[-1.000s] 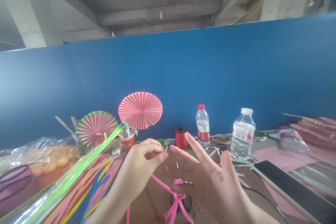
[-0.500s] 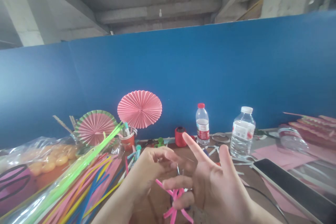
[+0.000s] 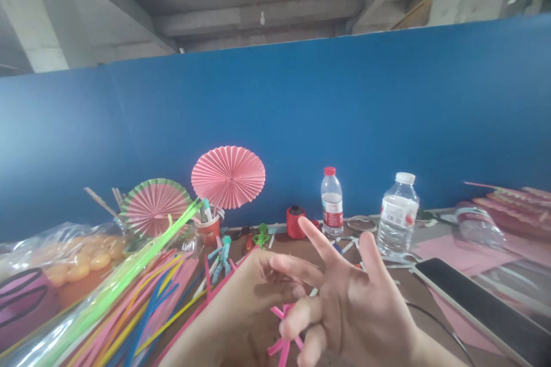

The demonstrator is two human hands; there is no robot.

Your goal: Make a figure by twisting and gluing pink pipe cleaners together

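My left hand (image 3: pixel 258 292) is closed, its fingertips meeting the palm side of my right hand; whatever they pinch is hidden. My right hand (image 3: pixel 357 298) has its palm turned towards me, index finger and thumb raised and spread, the lower fingers loosely bent. Just below those fingers is a bundle of pink pipe cleaner (image 3: pixel 282 347) pieces, spread like short legs. My right fingers cover part of it, and I cannot tell whether it is held or lying on the table.
Left lie colourful pipe cleaners (image 3: pixel 148 309) and a green bundle (image 3: pixel 142 264). A small blue figure (image 3: pixel 222 255) and green figure (image 3: pixel 261 235) stand behind. Farther back are a pink paper fan (image 3: pixel 228 178), red spool (image 3: pixel 295 222) and bottles (image 3: pixel 398 215); a phone (image 3: pixel 477 304) lies right.
My left hand has shifted slightly right and down, its fingers now against my right hand. The small metal thing between the hands is now hidden, and less of the pink bundle shows.
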